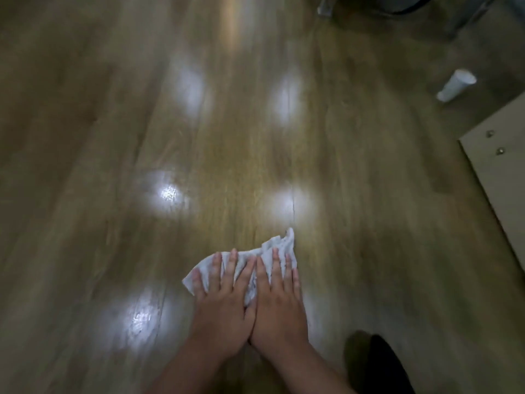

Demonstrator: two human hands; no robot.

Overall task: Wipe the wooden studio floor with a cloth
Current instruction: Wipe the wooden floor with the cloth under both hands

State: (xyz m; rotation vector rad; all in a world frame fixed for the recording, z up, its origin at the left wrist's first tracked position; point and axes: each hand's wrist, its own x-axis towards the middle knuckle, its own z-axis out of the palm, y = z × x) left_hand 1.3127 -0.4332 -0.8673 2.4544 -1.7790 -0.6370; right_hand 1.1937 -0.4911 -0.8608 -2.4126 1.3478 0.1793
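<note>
Crumpled white cloth [257,263] pinned to the brown wooden plank floor [85,137] under two flat hands.

Bright round light reflections [170,194] shine on the glossy boards on the left and in the middle. Low in the middle, the left hand [223,305] lies palm down on the cloth with straight, spread fingers; the right hand [279,305] lies just beside it, touching it along the thumb side, fingers straight and closer together, also flat on the cloth. A corner of the cloth sticks out beyond the right fingertips. Farther right, a small white tube [456,85] lies on the floor, well apart from the hands, near a pale board with metal screws [500,177] at the right edge.
</note>
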